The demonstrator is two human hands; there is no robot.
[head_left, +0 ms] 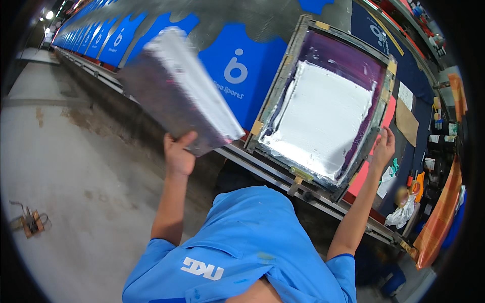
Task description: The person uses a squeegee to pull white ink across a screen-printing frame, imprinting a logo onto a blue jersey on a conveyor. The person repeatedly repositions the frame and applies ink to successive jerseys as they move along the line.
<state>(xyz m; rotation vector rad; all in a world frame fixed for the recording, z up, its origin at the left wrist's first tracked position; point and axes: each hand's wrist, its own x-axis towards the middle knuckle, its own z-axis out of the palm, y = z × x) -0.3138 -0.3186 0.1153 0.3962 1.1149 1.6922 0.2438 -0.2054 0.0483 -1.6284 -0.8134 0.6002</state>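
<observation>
My left hand (181, 150) grips a wide, grey squeegee (171, 103), blurred, tilted diagonally, its long edge coated in white ink. My right hand (384, 146) holds the right side of a screen-printing frame (268, 101), fingers curled at its rail. The frame's purple mesh (336, 53) carries a thick, uneven spread of white ink (319, 121), and a small metal bracket (300, 178) sits on its lower bar. Left of the frame lies a blue shirt piece (230, 43) with a pale printed logo, partly behind the squeegee.
A long print table runs leftward with rows of blue pieces (116, 45). A navy piece (361, 22), brown paper (406, 121), tape rolls (404, 197), rags and ink tubs (439, 144) sit rightward. A rail (270, 171) edges the table; a small device (33, 222) stands on the concrete floor (76, 177).
</observation>
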